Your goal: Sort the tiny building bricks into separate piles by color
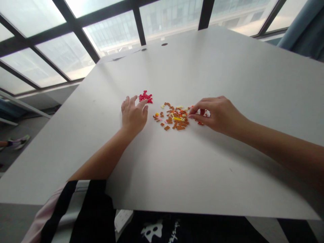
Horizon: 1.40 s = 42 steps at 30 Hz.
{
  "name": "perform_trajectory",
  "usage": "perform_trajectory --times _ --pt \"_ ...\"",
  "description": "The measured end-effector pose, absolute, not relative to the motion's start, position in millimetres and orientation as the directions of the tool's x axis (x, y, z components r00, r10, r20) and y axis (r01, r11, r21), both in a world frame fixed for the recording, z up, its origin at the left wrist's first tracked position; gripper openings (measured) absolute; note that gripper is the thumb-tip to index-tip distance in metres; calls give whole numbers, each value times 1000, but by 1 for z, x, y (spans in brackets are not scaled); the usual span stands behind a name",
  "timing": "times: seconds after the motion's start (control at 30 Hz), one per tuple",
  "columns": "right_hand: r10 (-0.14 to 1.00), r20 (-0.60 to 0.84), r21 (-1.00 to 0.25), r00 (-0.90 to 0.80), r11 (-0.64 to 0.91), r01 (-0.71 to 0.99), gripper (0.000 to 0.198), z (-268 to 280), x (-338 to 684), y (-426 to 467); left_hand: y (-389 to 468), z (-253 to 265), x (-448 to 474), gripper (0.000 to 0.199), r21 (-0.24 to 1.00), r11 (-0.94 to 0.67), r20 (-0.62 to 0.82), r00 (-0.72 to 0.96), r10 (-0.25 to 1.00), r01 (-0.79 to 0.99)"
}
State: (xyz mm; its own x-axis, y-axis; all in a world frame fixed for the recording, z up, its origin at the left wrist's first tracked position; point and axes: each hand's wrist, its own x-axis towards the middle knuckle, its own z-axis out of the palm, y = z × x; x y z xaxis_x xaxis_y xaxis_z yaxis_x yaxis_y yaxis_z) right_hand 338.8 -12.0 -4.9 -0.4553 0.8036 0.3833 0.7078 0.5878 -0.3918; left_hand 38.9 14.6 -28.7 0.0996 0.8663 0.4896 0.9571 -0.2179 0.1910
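At mixed bricks [181,123], right hand [216,113]; on black shirt [210,226], white script [174,231], blurred.

I count 1 left hand [134,116], 1 right hand [216,113], 1 white table [157,172], 2 dark spots [164,44], 1 red brick heap [144,97], 1 multicoloured heap [178,118] too jumbled to number.
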Motion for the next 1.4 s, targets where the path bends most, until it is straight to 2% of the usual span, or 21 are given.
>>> perform_trajectory --times 0.17,0.27,0.47,0.73,1.03,1.17,1.3,1.4 --pt "814 381 -431 -438 576 694 10 -7 333 -16 5 -21 47 14 161 -436 598 264 757 885" --pt "815 370 -435 -445 576 692 10 -6 329 -18 5 -23 49 12 141 -472 639 284 714 870" --pt "813 374 -447 -446 580 682 9 -6 328 -19 17 -32 33 21 174 -416 656 210 725 893" --pt "800 393 -442 -453 597 670 10 -10 330 -17 15 -33 37 30 82 -433 604 301 738 898" --pt "798 394 -448 -455 600 663 10 -9 331 -17 7 -21 42 37 84 -393 521 296 801 916" --pt "802 391 -456 -452 595 662 10 -9 330 -17 4 -18 44 37 75 -293 471 225 853 953" --pt "799 392 -450 -455 598 663 11 -11 331 -16 14 -30 36 33 70 -166 495 110 862 984" --pt "794 392 -441 -464 605 662 12 -11 333 -15 28 -46 25 34 97 -187 550 104 828 977"
